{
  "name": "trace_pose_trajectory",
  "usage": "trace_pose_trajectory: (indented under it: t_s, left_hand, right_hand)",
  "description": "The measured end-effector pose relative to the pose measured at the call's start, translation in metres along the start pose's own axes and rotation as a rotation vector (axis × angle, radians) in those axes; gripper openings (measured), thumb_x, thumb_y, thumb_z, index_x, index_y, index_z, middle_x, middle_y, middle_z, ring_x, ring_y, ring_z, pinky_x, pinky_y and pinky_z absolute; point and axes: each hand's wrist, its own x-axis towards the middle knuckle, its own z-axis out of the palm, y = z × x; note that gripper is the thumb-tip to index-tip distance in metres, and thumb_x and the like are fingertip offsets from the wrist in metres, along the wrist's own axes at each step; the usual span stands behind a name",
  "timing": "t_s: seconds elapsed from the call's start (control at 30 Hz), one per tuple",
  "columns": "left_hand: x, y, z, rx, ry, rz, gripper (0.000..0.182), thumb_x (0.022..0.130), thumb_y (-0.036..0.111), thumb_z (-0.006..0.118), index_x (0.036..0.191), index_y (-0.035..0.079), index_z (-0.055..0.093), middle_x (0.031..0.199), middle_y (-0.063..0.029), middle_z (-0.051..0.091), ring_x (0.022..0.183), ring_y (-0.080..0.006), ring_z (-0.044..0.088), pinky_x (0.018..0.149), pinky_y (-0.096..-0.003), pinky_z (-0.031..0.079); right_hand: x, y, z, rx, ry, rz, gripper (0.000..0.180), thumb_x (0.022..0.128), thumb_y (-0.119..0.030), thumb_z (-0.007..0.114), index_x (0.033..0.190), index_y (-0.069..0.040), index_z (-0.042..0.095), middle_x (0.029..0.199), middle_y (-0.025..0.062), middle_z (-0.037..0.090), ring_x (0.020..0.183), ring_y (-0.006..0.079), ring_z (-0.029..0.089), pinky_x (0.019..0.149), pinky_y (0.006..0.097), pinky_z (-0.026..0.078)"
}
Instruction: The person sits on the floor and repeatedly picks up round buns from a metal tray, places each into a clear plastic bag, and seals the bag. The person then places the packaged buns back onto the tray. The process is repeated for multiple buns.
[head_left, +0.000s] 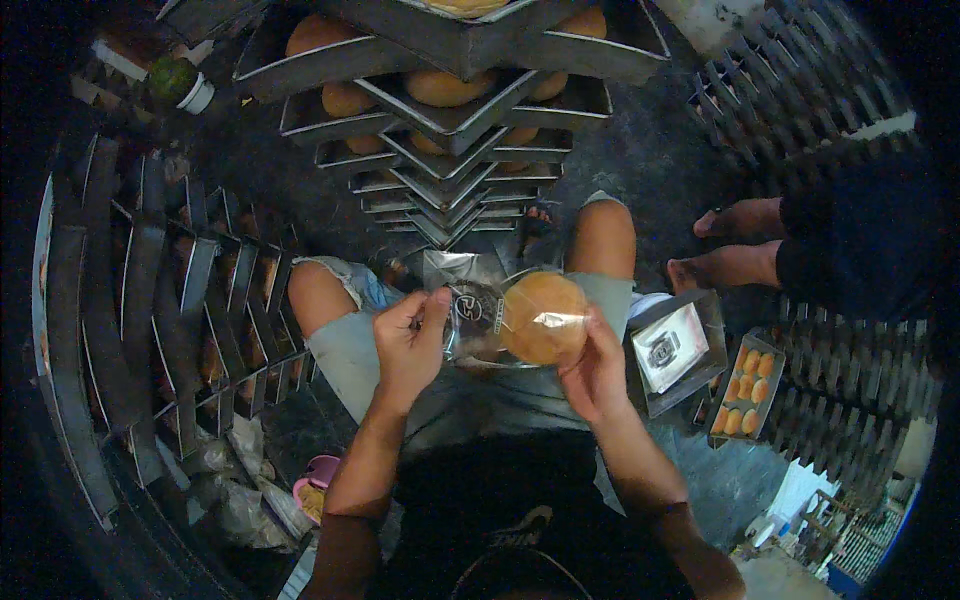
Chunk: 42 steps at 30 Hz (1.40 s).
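My left hand (412, 341) pinches the edge of a clear printed plastic bag (471, 330) between thumb and fingers, above my lap. A round, flat, golden-brown bun (541, 319) lies at the right side of the bag, at its mouth. Plastic glints across part of the bun; how far it sits inside is hard to tell. With thumb and fingers, my right hand (596, 367) grips the bun at its right edge. To the right of my knee, a stack of printed plastic bags (670, 349) rests in a dark metal tray (651, 401).
Ahead stands a tall crosswise stack of metal trays (469, 139) with round buns. More stacked trays rise at left (139, 300) and right (802, 90). A small tray of rolls (770, 401) is at right. Another person's legs (742, 262) stand near it. A pink container (324, 469) is at lower left.
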Motion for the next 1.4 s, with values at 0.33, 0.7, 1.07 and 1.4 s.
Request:
trace_pose_trajectory:
  t_s: [0.33, 0.7, 1.07, 1.4]
  left_hand:
    - [0.011, 0.028, -0.007, -1.065, -0.38, -0.299, 0.072, 0.1, 0.033, 0.067, 0.159, 0.008, 0.034, 0.15, -0.0134, 0.052, 0.14, -0.0238, 0.05, 0.116, -0.0417, 0.04]
    - [-0.001, 0.069, 0.01, -1.126, -0.455, 0.078, 0.105, 0.087, 0.019, 0.078, 0.165, 0.002, 0.01, 0.166, -0.0208, 0.03, 0.153, -0.036, 0.034, 0.125, -0.0488, 0.03]
    - [0.012, 0.03, 0.006, -1.152, -0.176, -0.317, 0.083, 0.099, 0.06, 0.043, 0.153, -0.002, 0.039, 0.15, -0.0289, 0.051, 0.138, -0.0438, 0.052, 0.117, -0.0513, 0.043]
    - [0.009, 0.007, 0.042, -1.492, -0.236, -0.747, 0.055, 0.099, 0.045, 0.057, 0.138, 0.006, 0.053, 0.135, -0.0163, 0.064, 0.127, -0.0441, 0.06, 0.115, -0.0539, 0.047]
  right_hand:
    - [-0.017, -0.016, 0.05, -1.015, -0.519, -0.96, 0.05, 0.088, -0.01, 0.078, 0.132, 0.004, 0.058, 0.133, 0.0204, 0.066, 0.133, 0.0362, 0.06, 0.123, 0.0658, 0.02]
    - [-0.011, 0.02, 0.109, -1.362, -0.349, -1.272, 0.048, 0.084, -0.001, 0.072, 0.132, -0.001, 0.066, 0.148, 0.0215, 0.058, 0.145, 0.0411, 0.048, 0.122, 0.0699, 0.014]
    - [0.003, 0.034, 0.092, -1.427, -0.544, -1.08, 0.046, 0.085, -0.004, 0.074, 0.131, -0.005, 0.067, 0.153, 0.019, 0.054, 0.148, 0.0358, 0.045, 0.123, 0.0689, 0.017]
    - [0.007, 0.0, 0.016, -1.216, -0.258, -0.713, 0.031, 0.086, -0.005, 0.078, 0.117, -0.004, 0.074, 0.131, 0.0204, 0.067, 0.105, 0.0323, 0.068, 0.092, 0.0428, 0.053]
